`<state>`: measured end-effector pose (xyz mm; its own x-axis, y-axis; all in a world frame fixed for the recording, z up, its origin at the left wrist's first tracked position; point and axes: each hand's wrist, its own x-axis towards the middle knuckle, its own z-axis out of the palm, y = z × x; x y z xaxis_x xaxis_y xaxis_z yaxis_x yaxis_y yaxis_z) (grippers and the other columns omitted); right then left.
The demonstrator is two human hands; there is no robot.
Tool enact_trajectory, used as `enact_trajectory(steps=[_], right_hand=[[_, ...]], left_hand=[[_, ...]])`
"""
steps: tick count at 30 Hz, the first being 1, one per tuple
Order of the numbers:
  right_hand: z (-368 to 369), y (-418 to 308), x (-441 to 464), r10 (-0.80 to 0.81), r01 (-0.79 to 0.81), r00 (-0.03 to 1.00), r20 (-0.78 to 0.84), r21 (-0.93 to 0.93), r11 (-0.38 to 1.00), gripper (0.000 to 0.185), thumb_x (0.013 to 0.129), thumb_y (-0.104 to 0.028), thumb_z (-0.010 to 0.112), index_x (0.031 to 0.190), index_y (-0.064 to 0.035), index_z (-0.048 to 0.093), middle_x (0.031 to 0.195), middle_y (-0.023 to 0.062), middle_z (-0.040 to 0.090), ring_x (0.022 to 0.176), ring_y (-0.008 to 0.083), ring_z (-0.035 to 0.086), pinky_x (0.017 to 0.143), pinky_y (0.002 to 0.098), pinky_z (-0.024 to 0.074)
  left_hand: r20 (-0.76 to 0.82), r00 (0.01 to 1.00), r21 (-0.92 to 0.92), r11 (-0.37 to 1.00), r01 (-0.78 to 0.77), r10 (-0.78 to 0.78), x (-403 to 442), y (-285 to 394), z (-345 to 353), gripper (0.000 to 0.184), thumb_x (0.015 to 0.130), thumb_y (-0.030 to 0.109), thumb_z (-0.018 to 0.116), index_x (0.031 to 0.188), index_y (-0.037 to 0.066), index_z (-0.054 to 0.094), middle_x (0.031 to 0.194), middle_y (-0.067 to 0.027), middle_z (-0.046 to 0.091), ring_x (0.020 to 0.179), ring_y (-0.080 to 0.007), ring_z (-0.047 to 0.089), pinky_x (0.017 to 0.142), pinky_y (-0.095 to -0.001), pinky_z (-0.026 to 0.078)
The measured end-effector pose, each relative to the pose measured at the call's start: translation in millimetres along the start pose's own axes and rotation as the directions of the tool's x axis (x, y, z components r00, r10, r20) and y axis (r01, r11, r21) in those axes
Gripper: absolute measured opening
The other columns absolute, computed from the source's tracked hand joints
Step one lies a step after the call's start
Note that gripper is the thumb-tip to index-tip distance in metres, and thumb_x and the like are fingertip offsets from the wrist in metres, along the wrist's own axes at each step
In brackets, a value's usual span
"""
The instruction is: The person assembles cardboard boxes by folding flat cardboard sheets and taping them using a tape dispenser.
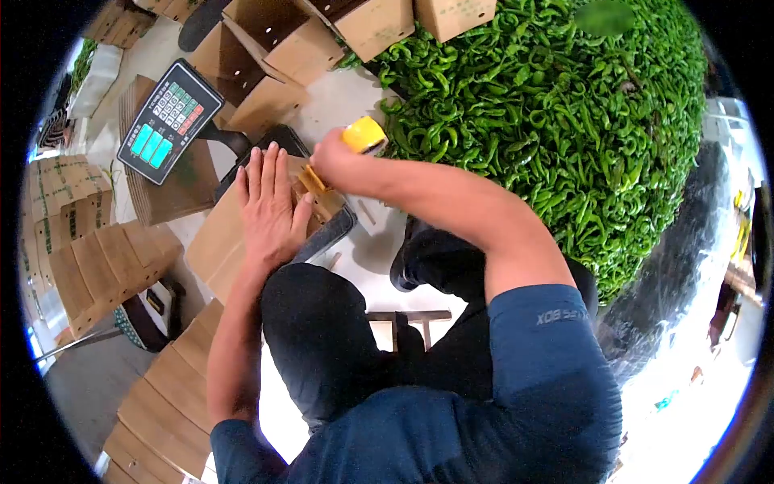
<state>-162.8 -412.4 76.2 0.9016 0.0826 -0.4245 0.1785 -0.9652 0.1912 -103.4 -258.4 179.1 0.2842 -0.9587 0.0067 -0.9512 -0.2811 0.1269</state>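
My left hand (270,203) lies flat with fingers stretched out on a closed cardboard carton (223,230), pressing its top. My right hand (337,164) is wrapped round a tape dispenser (364,135) with a yellow roll. An orange-yellow edge of it touches or nearly touches the carton's right end. Beneath the carton is the dark platform of a scale (345,224). The scale's display head (170,121), with lit green windows and a keypad, stands beyond the left hand.
A large heap of green peppers (540,121) fills the right. Open cartons (302,52) stand along the top. Folded or stacked cartons (113,270) are at left, with more cardboard (165,403) at lower left. My knees are close to the scale.
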Motion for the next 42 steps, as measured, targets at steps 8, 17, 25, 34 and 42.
enact_trajectory(steps=[8, 17, 25, 34, 42], right_hand=[[55, -30, 93, 0.238, 0.128, 0.735, 0.634, -0.475, 0.871, 0.054, 0.097, -0.046, 0.047, 0.142, -0.0173, 0.056, 0.149, 0.0017, 0.052, 0.136, 0.026, 0.048, 0.106, 0.0594, 0.0342], [39, -26, 27, 0.148, -0.155, 0.963, 0.226, 0.013, 0.988, 0.032, 0.087, -0.029, 0.067, 0.114, -0.0135, 0.073, 0.115, 0.0055, 0.071, 0.106, 0.0303, 0.066, 0.086, 0.0529, 0.0474], [49, 93, -35, 0.495, -0.566, 0.792, 0.356, 0.732, 0.38, 0.043, 0.078, -0.025, 0.074, 0.114, -0.002, 0.067, 0.117, 0.0198, 0.069, 0.108, 0.0322, 0.068, 0.091, 0.0405, 0.0557], [72, 65, 32, 0.701, -0.493, 0.586, 0.407, 0.865, -0.091, 0.077, 0.077, -0.05, 0.072, 0.128, 0.0045, 0.055, 0.123, 0.0277, 0.063, 0.111, 0.0376, 0.064, 0.097, 0.0425, 0.0505], [-69, -34, 4, 0.559, 0.41, 0.803, -0.206, 0.871, -0.269, 0.061, 0.108, -0.038, 0.04, 0.154, 0.001, 0.03, 0.159, 0.0178, 0.033, 0.147, 0.0264, 0.032, 0.12, 0.0342, 0.0251]], left_hand=[[0.012, 1.0, 0.038, 0.999, -0.009, 0.008, 1, -5, -1, 0.066, 0.097, 0.036, 0.048, 0.152, 0.002, 0.034, 0.161, -0.0136, 0.03, 0.152, -0.0361, 0.017, 0.123, -0.0512, 0.008], [-0.115, 0.992, -0.166, 0.983, -0.075, 0.057, -4, -11, 3, 0.058, 0.099, 0.025, 0.052, 0.15, 0.003, 0.037, 0.157, -0.0151, 0.038, 0.148, -0.0341, 0.028, 0.122, -0.0482, 0.018], [-0.238, 0.911, -0.196, 0.936, 0.294, -0.336, -6, -10, 2, 0.05, 0.097, 0.024, 0.057, 0.141, 0.001, 0.047, 0.145, -0.0197, 0.049, 0.141, -0.038, 0.039, 0.119, -0.0528, 0.022], [-0.167, 0.971, -0.23, 0.964, 0.133, -0.174, -12, -17, -6, 0.054, 0.095, 0.02, 0.057, 0.144, 0.002, 0.044, 0.153, -0.0201, 0.04, 0.144, -0.0372, 0.033, 0.12, -0.0526, 0.019], [-0.109, 0.975, 0.047, 0.979, 0.201, -0.195, -20, -14, -6, 0.061, 0.096, 0.029, 0.053, 0.147, -0.002, 0.04, 0.156, -0.0199, 0.037, 0.145, -0.0397, 0.032, 0.12, -0.0553, 0.019]])
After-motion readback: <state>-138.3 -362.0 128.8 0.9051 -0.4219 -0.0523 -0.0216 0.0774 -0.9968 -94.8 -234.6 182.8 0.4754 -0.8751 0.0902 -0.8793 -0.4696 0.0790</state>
